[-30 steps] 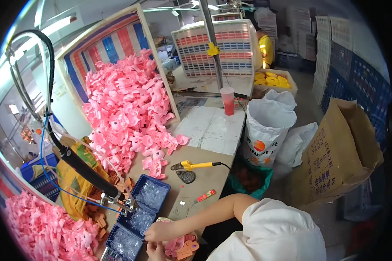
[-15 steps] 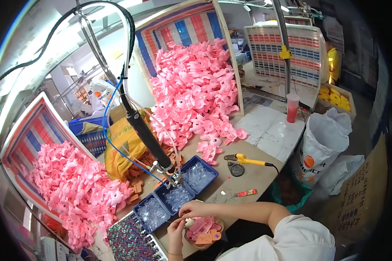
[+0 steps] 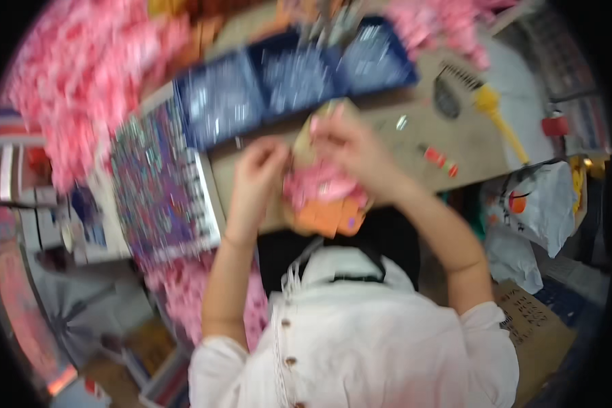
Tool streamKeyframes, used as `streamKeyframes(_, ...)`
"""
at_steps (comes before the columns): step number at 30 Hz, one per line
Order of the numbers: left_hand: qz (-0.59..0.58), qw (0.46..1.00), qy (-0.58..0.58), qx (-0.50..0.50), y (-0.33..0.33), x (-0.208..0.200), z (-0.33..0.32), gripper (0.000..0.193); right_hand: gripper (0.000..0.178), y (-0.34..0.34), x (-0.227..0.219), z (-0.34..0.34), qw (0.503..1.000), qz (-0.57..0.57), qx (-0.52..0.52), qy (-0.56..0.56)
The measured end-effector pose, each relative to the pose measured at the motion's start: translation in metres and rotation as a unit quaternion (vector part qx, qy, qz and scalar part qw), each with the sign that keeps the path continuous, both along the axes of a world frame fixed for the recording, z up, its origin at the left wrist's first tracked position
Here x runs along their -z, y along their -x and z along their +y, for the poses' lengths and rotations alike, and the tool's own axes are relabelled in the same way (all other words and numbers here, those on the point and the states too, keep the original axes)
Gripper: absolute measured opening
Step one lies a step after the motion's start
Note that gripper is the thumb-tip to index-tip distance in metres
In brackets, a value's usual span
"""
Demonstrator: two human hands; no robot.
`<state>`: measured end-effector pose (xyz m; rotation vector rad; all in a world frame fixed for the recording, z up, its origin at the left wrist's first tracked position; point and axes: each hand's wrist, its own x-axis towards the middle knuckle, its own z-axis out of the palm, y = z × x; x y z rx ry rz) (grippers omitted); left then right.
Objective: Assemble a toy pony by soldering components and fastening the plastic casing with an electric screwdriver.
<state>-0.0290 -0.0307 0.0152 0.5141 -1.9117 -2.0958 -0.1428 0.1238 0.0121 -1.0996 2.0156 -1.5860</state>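
Motion blurs the whole view. My left hand is raised over the bench edge, its thumb and fingers closed in a pinch; anything between them is too smeared to name. To its right, my right hand has its fingers curled together at the top of a pale yellowish holder. What the right fingertips grip cannot be made out. Just below and between both hands lie pink plastic parts, with flat orange pieces against their near side. Neither hand touches the orange pieces.
Blue bins of clear small pieces stand beyond my hands. A tray of small multicoloured parts lies left. Pink parts are heaped at far left. Rightward are a yellow-handled tool, a dark round object and a red item.
The view has swung downward and closer, showing my white-clad torso and both forearms. My hands have moved apart; earlier their fingertips met beside the holder.
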Motion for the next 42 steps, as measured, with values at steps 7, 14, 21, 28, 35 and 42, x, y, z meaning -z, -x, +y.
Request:
streamKeyframes(7, -0.018, 0.997, -0.072, -0.026, 0.009, 0.006, -0.006, 0.019, 0.013, 0.005, -0.001, -0.028, 0.977, -0.215, -0.017, -0.006)
streamKeyframes(14, -0.010, 0.999, -0.042, -0.010, 0.007, 0.012, -0.008, 0.022, 0.015, 0.000, -0.008, -0.023, 0.926, -0.374, -0.042, -0.019)
streamKeyframes(21, 0.011, 0.994, -0.108, -0.016, 0.019, -0.006, -0.003, 0.018, 0.020, 0.003, -0.009, -0.033, 0.966, -0.259, -0.004, 0.014)
streamKeyframes(28, 0.028, 0.997, -0.072, -0.025, 0.015, 0.004, -0.013, 0.017, 0.015, 0.004, -0.014, -0.040, 0.983, -0.177, -0.042, -0.018)
streamKeyframes(35, 0.034, 0.997, -0.072, -0.025, 0.011, -0.002, -0.015, 0.019, 0.014, 0.006, -0.022, -0.044, 0.998, 0.049, -0.040, -0.004)
streamKeyframes(42, 0.001, 0.997, -0.022, -0.070, 0.000, 0.008, -0.018, 0.020, 0.010, -0.007, -0.016, -0.004, 0.992, 0.107, 0.007, -0.060)
